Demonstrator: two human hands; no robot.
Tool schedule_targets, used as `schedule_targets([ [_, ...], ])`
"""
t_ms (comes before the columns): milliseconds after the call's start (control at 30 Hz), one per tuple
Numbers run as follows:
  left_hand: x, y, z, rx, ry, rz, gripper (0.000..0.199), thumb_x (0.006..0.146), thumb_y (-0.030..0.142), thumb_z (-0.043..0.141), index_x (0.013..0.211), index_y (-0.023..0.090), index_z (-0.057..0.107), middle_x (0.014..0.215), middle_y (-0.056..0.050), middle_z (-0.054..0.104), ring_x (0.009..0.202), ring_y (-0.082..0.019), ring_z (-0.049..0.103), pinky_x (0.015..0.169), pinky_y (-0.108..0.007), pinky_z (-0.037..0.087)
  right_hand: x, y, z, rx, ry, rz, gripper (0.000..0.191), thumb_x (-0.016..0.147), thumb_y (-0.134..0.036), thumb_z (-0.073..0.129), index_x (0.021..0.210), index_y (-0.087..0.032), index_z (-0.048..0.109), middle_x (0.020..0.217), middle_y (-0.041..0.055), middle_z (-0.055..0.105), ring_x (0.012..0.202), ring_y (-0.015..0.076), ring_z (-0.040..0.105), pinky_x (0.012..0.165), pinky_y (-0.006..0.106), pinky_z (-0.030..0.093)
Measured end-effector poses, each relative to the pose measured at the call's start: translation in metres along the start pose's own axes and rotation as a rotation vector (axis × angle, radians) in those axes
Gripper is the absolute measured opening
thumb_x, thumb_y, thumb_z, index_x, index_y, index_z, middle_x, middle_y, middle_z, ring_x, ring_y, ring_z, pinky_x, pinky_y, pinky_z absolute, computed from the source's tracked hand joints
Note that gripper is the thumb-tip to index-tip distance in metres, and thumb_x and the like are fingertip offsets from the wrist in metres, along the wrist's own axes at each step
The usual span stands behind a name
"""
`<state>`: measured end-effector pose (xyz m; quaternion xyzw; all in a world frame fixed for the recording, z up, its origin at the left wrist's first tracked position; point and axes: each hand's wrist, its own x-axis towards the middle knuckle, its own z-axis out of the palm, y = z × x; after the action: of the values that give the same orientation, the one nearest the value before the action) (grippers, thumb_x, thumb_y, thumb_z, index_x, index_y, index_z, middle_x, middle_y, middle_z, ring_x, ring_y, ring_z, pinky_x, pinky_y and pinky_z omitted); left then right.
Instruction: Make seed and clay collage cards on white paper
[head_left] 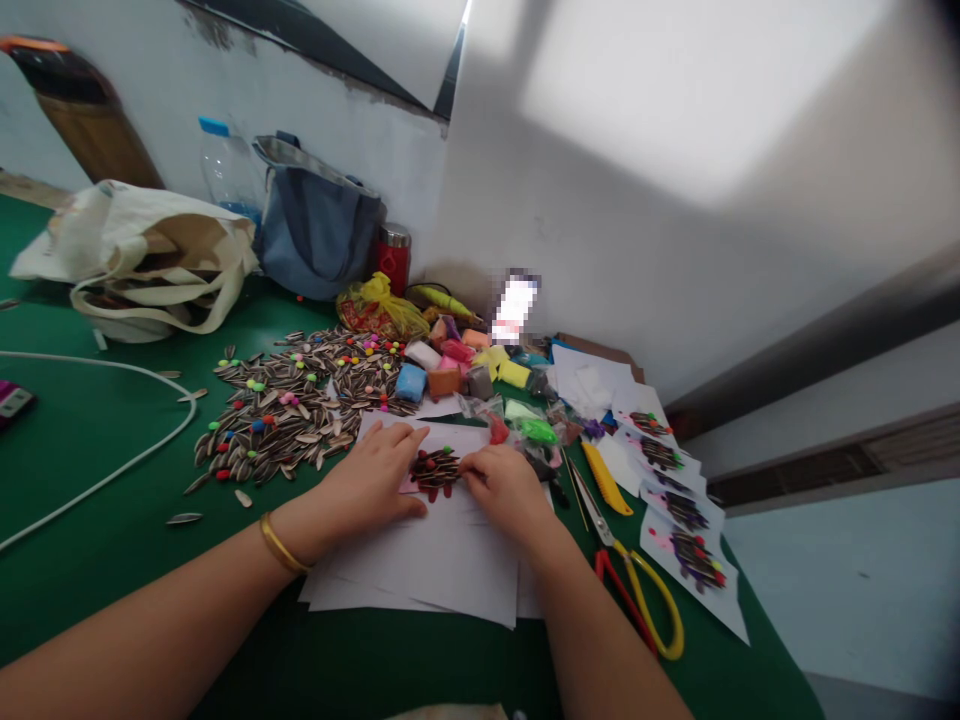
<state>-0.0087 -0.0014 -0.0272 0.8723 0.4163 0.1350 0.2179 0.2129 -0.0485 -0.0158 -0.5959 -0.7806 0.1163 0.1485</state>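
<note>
A small figure of striped sunflower seeds (436, 468), with red and green dots on top and dark red feet below, lies on a stack of white paper (450, 560). My left hand (379, 475) rests on the paper to its left, fingers spread and thumb close to the figure's lower edge. On the other side, my right hand (506, 485) has its thumb and fingertips pinched together at the figure's right end. What those fingertips hold, if anything, is hidden. Up and to the left spreads a big pile of loose sunflower seeds (289, 435) with bright coloured beads among them.
Red-and-yellow scissors (626, 570) and a yellow cutter (606, 478) lie right of the paper. Several finished seed figures on paper sheets (720, 600) line the right edge. Behind are clay packs (444, 382), a glowing phone (516, 305), a blue bag (319, 235) and a white cable (150, 450).
</note>
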Motion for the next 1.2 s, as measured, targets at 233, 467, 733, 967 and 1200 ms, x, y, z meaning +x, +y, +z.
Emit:
schedule_targets([
  [233, -0.0003, 0.0021, -0.0018, -0.002, 0.001, -0.009, 0.092, 0.061, 0.041, 0.081, 0.143, 0.018, 0.044, 0.146, -0.019, 0.048, 0.136, -0.039, 0.041, 0.119, -0.054, 0.019, 0.0005, -0.0037, -0.0003, -0.053, -0.011, -0.013, 0.017, 0.088, -0.018, 0.061, 0.094, -0.022, 0.076, 0.089, 0.0039, 0.071, 0.087, 0.0185, 0.061, 0.080, 0.028, 0.041],
  [467, 0.0004, 0.0034, -0.0020, 0.002, -0.006, -0.019, 0.090, 0.062, 0.040, 0.079, 0.143, 0.020, 0.044, 0.147, -0.018, 0.047, 0.138, -0.039, 0.040, 0.118, -0.054, 0.019, 0.0014, -0.0045, 0.0006, -0.089, -0.021, -0.029, 0.016, 0.087, -0.018, 0.062, 0.093, -0.022, 0.077, 0.086, 0.0042, 0.071, 0.084, 0.0185, 0.061, 0.078, 0.029, 0.041],
  [733, 0.0011, 0.0006, 0.0002, 0.006, -0.002, -0.003, 0.094, 0.061, 0.042, 0.081, 0.145, 0.016, 0.044, 0.146, -0.020, 0.047, 0.137, -0.039, 0.041, 0.119, -0.053, 0.020, 0.0038, -0.0082, -0.0005, -0.118, -0.051, -0.010, 0.018, 0.089, -0.018, 0.060, 0.093, -0.022, 0.078, 0.085, 0.0051, 0.070, 0.084, 0.0185, 0.060, 0.078, 0.029, 0.040],
  [967, 0.0009, 0.0029, -0.0024, 0.031, -0.022, -0.015, 0.096, 0.062, 0.042, 0.081, 0.145, 0.015, 0.043, 0.146, -0.020, 0.047, 0.137, -0.039, 0.040, 0.119, -0.052, 0.020, 0.0035, -0.0096, -0.0001, -0.112, -0.039, -0.003, 0.018, 0.090, -0.018, 0.060, 0.093, -0.021, 0.077, 0.087, 0.0055, 0.071, 0.086, 0.0191, 0.061, 0.080, 0.029, 0.041],
  [1200, -0.0006, 0.0021, -0.0012, 0.082, -0.017, 0.003, 0.096, 0.063, 0.042, 0.081, 0.146, 0.012, 0.042, 0.146, -0.021, 0.047, 0.136, -0.037, 0.041, 0.119, -0.051, 0.022, 0.0009, -0.0038, -0.0011, 0.001, -0.007, -0.001, 0.014, 0.088, -0.019, 0.061, 0.094, -0.020, 0.075, 0.090, 0.0045, 0.072, 0.088, 0.0190, 0.062, 0.081, 0.028, 0.042],
])
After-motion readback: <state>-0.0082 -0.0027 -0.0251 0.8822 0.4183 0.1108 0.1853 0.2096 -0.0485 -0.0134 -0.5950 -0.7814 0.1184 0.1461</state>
